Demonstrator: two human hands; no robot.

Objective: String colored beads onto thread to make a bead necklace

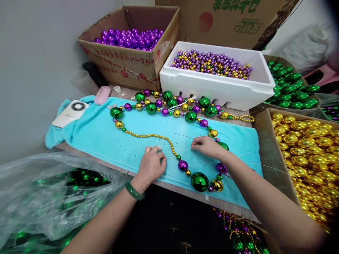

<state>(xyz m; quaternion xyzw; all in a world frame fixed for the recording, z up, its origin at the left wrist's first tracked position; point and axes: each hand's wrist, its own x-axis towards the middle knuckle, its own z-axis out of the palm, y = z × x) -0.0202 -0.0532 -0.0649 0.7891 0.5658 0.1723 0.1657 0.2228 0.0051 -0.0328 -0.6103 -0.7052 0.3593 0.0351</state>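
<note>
One carton point(119, 60) holds purple beads point(129, 38), one foam box point(212, 84) mixed beads point(212, 63), another carton point(267, 141) gold beads point(309, 151); my right grip point(206, 145) pinches one needle point(182, 135), my left grip point(152, 164) thread point(178, 154).

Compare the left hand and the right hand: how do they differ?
The left hand has a green bangle at the wrist; the right hand has none. The right hand pinches what looks like a thin needle, while the left hand pinches a fine thread. The left hand is nearer the body, the right hand farther out. Both are over the blue towel.
</note>
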